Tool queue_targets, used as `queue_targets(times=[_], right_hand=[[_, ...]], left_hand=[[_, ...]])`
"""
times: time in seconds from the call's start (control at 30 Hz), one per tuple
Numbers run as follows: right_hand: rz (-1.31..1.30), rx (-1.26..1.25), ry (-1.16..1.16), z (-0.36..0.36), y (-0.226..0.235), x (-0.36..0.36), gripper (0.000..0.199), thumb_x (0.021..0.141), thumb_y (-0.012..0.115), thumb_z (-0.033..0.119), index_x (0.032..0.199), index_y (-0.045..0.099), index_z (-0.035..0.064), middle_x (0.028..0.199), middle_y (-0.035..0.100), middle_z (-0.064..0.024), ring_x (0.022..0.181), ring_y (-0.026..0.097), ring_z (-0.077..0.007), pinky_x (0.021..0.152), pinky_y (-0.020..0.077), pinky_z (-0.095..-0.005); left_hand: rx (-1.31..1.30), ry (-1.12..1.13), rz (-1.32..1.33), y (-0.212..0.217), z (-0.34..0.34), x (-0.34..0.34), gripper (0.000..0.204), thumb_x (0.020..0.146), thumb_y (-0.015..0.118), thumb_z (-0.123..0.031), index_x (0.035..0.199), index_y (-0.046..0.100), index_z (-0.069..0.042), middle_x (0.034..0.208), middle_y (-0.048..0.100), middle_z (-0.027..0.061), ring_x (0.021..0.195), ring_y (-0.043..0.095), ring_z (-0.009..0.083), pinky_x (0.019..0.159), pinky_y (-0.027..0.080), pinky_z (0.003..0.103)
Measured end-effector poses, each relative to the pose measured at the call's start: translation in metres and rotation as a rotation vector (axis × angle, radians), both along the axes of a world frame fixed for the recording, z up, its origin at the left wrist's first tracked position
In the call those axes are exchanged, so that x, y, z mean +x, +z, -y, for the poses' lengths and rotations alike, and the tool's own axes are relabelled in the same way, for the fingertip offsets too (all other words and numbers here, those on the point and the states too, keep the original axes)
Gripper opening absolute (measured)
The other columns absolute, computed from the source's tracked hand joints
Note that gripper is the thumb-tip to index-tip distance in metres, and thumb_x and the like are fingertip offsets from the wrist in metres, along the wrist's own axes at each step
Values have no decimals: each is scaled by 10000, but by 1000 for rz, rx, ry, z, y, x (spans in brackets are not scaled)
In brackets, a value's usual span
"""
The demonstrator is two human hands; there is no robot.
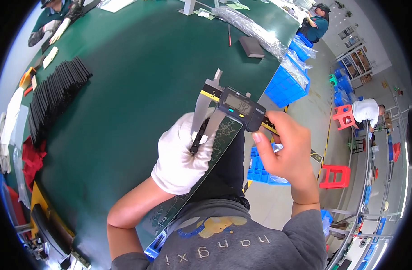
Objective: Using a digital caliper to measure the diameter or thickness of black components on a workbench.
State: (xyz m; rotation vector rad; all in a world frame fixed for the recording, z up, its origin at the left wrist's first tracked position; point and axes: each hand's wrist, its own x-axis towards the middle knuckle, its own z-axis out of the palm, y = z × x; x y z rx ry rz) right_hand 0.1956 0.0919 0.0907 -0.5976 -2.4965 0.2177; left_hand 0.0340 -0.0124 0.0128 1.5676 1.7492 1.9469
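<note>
My left hand (pixel 182 155), in a white glove, is closed around a slim black part (pixel 198 140) whose end sticks up out of the fist. A digital caliper (pixel 242 108) with a small grey display lies across above it, its two long metal jaws reaching down on either side of the black part. Whether both jaws touch the part is hard to tell. My bare right hand (pixel 289 146) grips the caliper's right end by its beam, thumb and fingers close to the black housing. The gloved fingers are partly hidden behind the jaws.
On the green table (pixel 125 108), many similar black strips (pixel 57 96) lie stacked at the left, near a red cloth (pixel 33 157). A brown block (pixel 252 47) and plastic-wrapped lengths (pixel 248 29) lie far right. Blue crates (pixel 288 85) stand beyond the table edge. Other people work farther off.
</note>
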Motion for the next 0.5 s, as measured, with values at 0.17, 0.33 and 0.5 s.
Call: queue_targets(times=[0.17,0.33,0.5], right_hand=[[46,15,9,-1,4,-2,277,726,737,215,864,593,23,699,614,-80,535,591,-233,454,430,-312],[42,9,1,0,7,-1,282,721,749,233,838,597,26,684,611,-80,534,590,-233,454,426,-315],[71,16,-28,-1,8,-4,300,704,763,267,801,598,36,644,592,-73,531,585,-237,447,416,-317]], left_hand=[[-18,-22,-16,0,1,-2,260,768,611,18,1009,582,-74,817,589,95,600,585,240,562,481,299],[-2,-51,4,-1,2,-2,266,761,604,17,1007,576,-78,851,598,107,626,600,260,575,490,305],[30,-44,-23,-3,0,-4,269,754,623,11,1003,574,-78,876,606,119,649,611,268,586,496,305]])
